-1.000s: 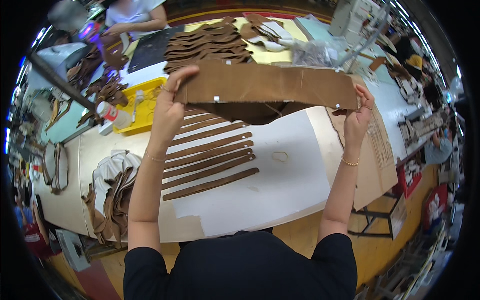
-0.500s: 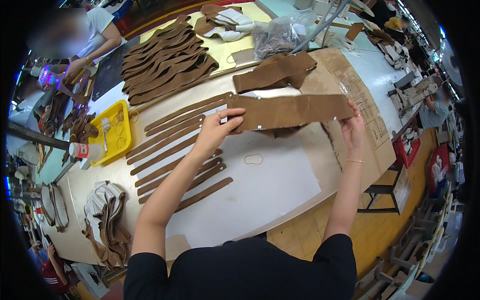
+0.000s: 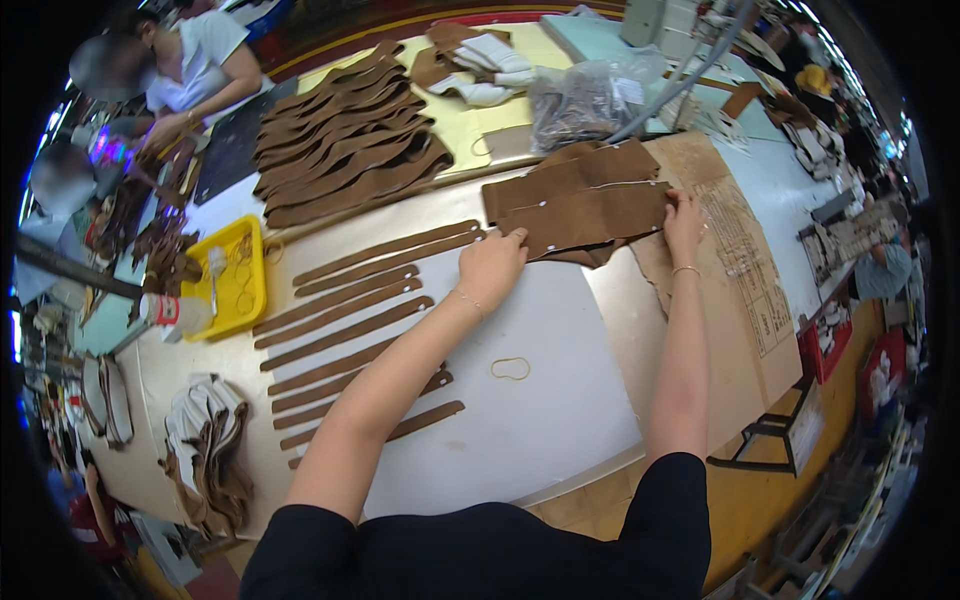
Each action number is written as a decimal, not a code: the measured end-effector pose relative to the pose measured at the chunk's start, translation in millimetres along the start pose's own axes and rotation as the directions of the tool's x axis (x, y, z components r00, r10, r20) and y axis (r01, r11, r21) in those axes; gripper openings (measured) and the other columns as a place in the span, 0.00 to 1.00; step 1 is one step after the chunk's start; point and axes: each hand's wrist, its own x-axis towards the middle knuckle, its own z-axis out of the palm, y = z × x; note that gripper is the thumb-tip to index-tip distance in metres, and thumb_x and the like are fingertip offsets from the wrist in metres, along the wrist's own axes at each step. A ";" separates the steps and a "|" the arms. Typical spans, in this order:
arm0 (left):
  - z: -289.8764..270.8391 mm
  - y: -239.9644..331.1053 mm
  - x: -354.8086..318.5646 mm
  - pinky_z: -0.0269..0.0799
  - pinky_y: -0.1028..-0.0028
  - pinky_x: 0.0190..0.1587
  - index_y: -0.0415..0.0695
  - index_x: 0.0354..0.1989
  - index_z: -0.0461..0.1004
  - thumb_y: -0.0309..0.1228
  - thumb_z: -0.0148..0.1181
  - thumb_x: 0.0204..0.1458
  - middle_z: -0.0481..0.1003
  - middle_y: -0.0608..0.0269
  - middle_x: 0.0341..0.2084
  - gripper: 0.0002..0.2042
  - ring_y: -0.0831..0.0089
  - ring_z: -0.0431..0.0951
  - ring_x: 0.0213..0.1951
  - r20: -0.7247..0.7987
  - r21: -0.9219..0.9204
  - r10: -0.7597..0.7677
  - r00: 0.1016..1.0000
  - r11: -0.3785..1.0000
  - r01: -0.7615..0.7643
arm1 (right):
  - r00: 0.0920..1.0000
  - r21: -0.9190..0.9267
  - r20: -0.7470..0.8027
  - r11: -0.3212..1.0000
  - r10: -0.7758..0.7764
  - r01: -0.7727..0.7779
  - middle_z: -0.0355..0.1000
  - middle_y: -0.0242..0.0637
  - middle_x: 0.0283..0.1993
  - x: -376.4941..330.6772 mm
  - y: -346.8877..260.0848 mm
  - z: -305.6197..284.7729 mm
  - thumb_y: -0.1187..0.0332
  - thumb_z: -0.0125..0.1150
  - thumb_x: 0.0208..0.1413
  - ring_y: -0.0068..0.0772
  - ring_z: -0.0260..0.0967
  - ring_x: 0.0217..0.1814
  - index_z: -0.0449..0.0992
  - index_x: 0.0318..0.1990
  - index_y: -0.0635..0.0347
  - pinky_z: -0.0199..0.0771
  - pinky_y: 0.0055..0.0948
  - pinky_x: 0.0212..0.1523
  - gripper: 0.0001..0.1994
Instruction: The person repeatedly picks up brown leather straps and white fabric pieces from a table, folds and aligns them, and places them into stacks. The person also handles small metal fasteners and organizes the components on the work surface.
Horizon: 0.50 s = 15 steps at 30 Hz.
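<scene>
The person wears a black top — short-sleeved, its plain dark fabric filling the lower edge of the view and ending in loose sleeve hems just above each elbow. Both forearms are bare below the sleeves. The left hand carries a thin, fine chain bracelet at the wrist. The right hand has a slim bangle-like bracelet — light and metallic-looking — sitting a little below the wrist. No rings, gloves or watch straps can be made out; the fingernails are too small to tell apart.
</scene>
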 end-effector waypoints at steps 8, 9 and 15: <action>-79.3 -76.9 -116.4 0.75 0.62 0.40 0.48 0.52 0.75 0.43 0.59 0.55 0.77 0.55 0.34 0.19 0.59 0.79 0.36 -0.215 -0.230 -0.043 0.976 0.973 -0.008 | 0.959 -0.024 -0.187 0.977 -0.212 0.211 0.70 0.47 0.56 -10.4 -6.7 -61.0 0.64 0.62 0.56 0.48 0.63 0.61 0.76 0.51 0.61 0.60 0.42 0.62 0.17; -97.9 -93.3 -133.9 0.74 0.63 0.39 0.48 0.51 0.75 0.43 0.60 0.54 0.77 0.55 0.33 0.19 0.60 0.79 0.36 -0.240 -0.256 -0.066 0.968 0.967 0.003 | 0.976 0.000 -0.124 0.983 -0.181 0.182 0.67 0.48 0.59 -18.7 -4.3 -71.1 0.62 0.60 0.57 0.48 0.60 0.63 0.76 0.53 0.60 0.57 0.43 0.64 0.18; -169.8 -270.8 -338.3 0.73 0.69 0.37 0.40 0.36 0.80 0.27 0.62 0.52 0.73 0.56 0.34 0.06 0.65 0.76 0.32 -0.764 -0.172 -0.427 0.484 0.857 0.485 | 0.952 0.182 -0.057 0.934 -0.302 0.307 0.57 0.45 0.65 -31.3 -84.4 -78.1 0.58 0.57 0.61 0.44 0.57 0.66 0.73 0.55 0.61 0.60 0.39 0.63 0.20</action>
